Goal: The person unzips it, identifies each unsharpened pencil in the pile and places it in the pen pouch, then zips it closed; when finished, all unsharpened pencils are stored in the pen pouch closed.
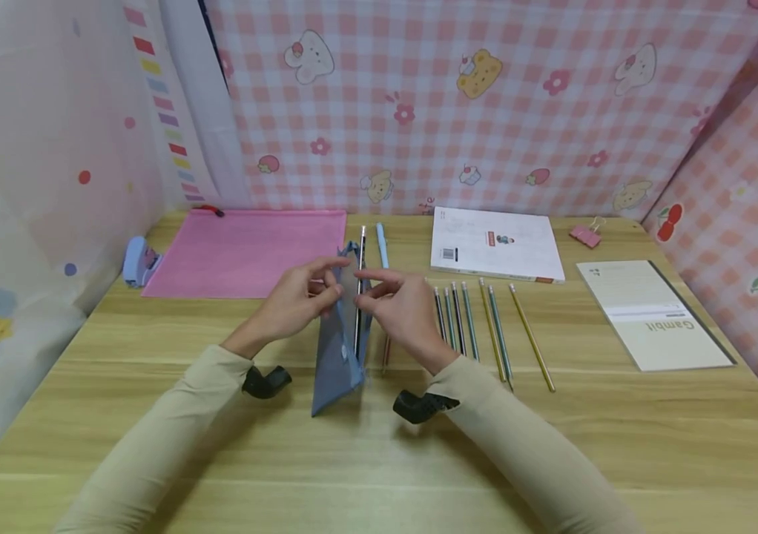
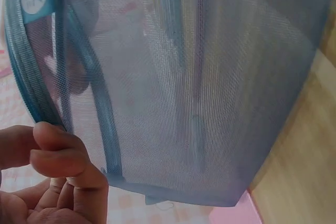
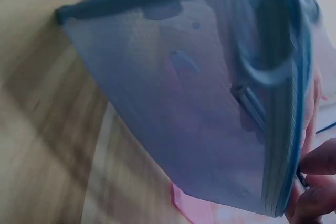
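A blue mesh zipper pouch [image 1: 334, 360] stands on edge above the table. My left hand [image 1: 292, 300] pinches the edge of its opening, seen also in the left wrist view, where the mesh [image 2: 147, 114] fills most of the picture. A dark striped pencil [image 1: 362, 241] stands upright at the opening. My right hand [image 1: 409, 311] pinches that pencil between thumb and fingers. In the right wrist view, the pencil's lower part [image 3: 252, 106] shows through the mesh, inside the pouch. Part of the pencil is hidden by the right fingers.
Several pencils [image 1: 495, 334] lie in a row right of the hands. A light blue pen [image 1: 382, 245] lies behind them. Around them are a pink folder [image 1: 245, 252], a blue tape dispenser [image 1: 139, 261], a white book [image 1: 495, 245], a notebook [image 1: 653, 315] and a pink binder clip [image 1: 586, 235].
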A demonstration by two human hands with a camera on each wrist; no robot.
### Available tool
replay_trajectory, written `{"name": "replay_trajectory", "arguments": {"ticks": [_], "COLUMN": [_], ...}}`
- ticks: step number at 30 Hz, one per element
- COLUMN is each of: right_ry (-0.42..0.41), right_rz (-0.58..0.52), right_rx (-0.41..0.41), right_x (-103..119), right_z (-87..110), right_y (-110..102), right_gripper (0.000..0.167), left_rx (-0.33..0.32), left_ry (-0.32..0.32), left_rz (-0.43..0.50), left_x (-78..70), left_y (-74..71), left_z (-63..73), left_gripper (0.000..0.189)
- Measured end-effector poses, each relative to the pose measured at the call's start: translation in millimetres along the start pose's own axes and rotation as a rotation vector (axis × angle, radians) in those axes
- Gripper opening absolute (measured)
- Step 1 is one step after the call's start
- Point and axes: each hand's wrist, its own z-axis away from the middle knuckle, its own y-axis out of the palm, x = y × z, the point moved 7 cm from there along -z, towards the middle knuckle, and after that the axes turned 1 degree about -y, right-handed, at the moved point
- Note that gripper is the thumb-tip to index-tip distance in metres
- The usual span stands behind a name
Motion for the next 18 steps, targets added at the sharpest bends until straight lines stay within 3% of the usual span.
{"name": "replay_trajectory", "arguments": {"ticks": [8, 18], "right_ry": [-0.028, -0.015], "right_rz": [0.101, 0.242], "right_rx": [0.090, 0.203], "right_x": [4, 4], "right_z": [8.4, 8.7], "right_y": [9, 20], "right_gripper": [0.029, 0.031], "left_rx": [-0.007, 0.028], "left_ry": [0.011, 0.002], "left_rz": [-0.020, 0.009], "left_x": [-1.9, -0.9], "left_y": [-4.1, 2.5], "left_z": [0.8, 0.5], "left_gripper": [0.046, 0.048]}}
